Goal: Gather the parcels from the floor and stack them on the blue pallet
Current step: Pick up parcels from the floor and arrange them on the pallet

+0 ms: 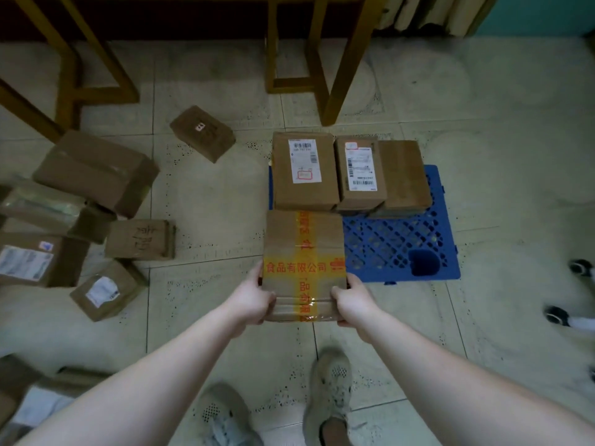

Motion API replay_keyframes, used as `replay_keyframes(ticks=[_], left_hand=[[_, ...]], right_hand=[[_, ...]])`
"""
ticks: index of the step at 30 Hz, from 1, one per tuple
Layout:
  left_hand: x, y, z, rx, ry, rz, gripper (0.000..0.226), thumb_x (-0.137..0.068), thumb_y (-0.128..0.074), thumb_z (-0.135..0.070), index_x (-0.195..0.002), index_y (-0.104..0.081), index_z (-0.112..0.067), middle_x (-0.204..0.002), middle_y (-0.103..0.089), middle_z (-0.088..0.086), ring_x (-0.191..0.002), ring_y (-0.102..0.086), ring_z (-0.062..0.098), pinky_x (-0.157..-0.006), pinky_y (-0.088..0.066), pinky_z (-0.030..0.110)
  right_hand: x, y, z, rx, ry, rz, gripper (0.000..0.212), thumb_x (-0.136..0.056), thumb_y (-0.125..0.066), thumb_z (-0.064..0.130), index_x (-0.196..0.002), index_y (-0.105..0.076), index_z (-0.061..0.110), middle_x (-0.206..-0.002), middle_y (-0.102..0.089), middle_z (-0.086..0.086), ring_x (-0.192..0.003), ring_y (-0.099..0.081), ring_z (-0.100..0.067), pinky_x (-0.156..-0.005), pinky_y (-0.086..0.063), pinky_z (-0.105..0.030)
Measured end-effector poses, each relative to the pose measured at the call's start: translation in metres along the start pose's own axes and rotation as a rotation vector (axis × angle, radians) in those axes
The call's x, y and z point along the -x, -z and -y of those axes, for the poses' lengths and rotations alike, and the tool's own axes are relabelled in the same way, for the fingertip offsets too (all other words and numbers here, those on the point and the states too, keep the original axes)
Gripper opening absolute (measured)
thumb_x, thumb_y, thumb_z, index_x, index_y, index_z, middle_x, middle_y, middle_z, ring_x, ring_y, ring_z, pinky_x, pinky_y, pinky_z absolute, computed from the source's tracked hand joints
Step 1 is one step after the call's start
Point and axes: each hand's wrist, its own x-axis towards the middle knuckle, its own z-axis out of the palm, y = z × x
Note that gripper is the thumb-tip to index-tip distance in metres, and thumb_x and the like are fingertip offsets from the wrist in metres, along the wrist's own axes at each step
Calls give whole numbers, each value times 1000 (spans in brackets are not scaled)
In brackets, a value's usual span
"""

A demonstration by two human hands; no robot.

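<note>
While the blue pallet carries three parcels on its far half, the yellow-taped parcel is held at its near-left corner. Left hand and right hand grip its near corners; best lowered flat, flush against that row.

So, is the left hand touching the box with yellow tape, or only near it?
Touching. The head view shows the left hand gripping the near left edge of the yellow-taped box, with no gap between them.
</note>
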Motion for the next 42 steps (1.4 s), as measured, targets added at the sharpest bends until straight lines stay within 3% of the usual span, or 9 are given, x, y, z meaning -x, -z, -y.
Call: replay_keyframes(ticks=[5, 10, 14, 19, 24, 31, 34, 37, 42], left_hand=[[-22, -24, 1, 3, 29, -19, 72, -94, -46, -9, -147, -9, -41, -104, -52, -9, -79, -60, 16, -56, -51, 28], [-29, -56, -5, 38, 34, 40, 73, -94, -44, -5, -148, -8, -38, -126, -52, -1, -76, -57, 11, -44, -45, 15], [-36, -79, -24, 23, -13, 53, 73, -93, -44, -3, -147, -12, -41, -136, -48, 2, -93, -59, 18, -62, -53, 22], [-52, -116, -42, -17, -39, 115, 68, -93, -43, -5, -143, -19, -42, -124, -52, -3, -94, -60, 19, -63, -51, 27], [-75, -139, -43, -115, -108, -101, 46, -91, -47, -4, -126, -44, -33, -116, -57, -3, -98, -57, 15, -87, -52, 36], [-122, -158, -24, -369, -126, -154, 52, -87, -47, -6, -135, -38, -22, -122, -51, 12, -101, -53, 29, -82, -52, 39], [-136, -161, -12, -634, -59, -161, 67, -86, -54, -22, -146, -23, -21, -146, -23, 15, -133, -26, 36, -106, -35, 41], [-146, -158, -1, -757, -4, -133, 76, -89, -52, -32, -150, -8, -24, -157, 0, 12, -143, 2, 33, -116, -14, 46], [-165, -149, 10, -704, -139, -96, 57, -95, -38, -18, -149, -17, -21, -154, -23, 7, -140, -21, 31, -113, -25, 49]], right_hand=[[-31, 11, -10, 38, 8, 2, 19, -97, -43, 21, -112, -46, 32, -90, -56, 8, -76, -55, -15, -64, -52, -31], [-50, 38, -28, 5, -30, 19, 20, -97, -44, 22, -112, -45, 35, -90, -57, 10, -83, -57, -17, -78, -52, -38], [-57, 67, -34, -15, -3, -5, 22, -96, -48, 27, -116, -47, 34, -100, -60, 9, -88, -60, -20, -74, -54, -37], [-74, 102, -52, -46, 24, -80, 22, -96, -48, 24, -116, -50, 31, -108, -60, 5, -97, -58, -21, -85, -49, -39], [-97, 106, -60, -63, 27, -97, 26, -97, -45, 23, -122, -52, 27, -110, -63, 1, -89, -58, -21, -69, -46, -32], [-154, 106, -63, 4, 80, -76, 31, -98, -42, 16, -128, -50, 20, -121, -60, -5, -105, -57, -27, -94, -48, -43], [-169, 98, -75, -8, 42, -58, 41, -99, -41, 16, -140, -40, 18, -129, -55, -7, -111, -56, -30, -94, -49, -46], [-179, 84, -83, 10, 45, -61, 41, -99, -39, 17, -140, -38, 18, -129, -56, -7, -110, -56, -31, -93, -49, -47], [-194, 67, -88, 28, 74, -175, 32, -99, -39, 19, -130, -46, 19, -122, -59, -5, -108, -56, -27, -91, -47, -39]])
